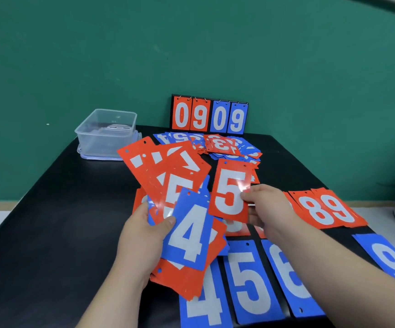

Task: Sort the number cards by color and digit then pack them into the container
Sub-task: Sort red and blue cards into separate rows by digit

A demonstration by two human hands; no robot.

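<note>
Left hand (142,235): fingers clamped on my fanned glossy cards (184,233).
Right hand (265,204): fingers pinch a flat red 5 card (230,190).
Container (106,138): clear plastic, far left.

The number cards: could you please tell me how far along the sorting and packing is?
Sorted rows of blue cards and red cards lie on the table. The right hand pinches a red 5; the left hand holds a mixed fan. A jumbled heap awaits sorting, and the container shows no cards.
</note>
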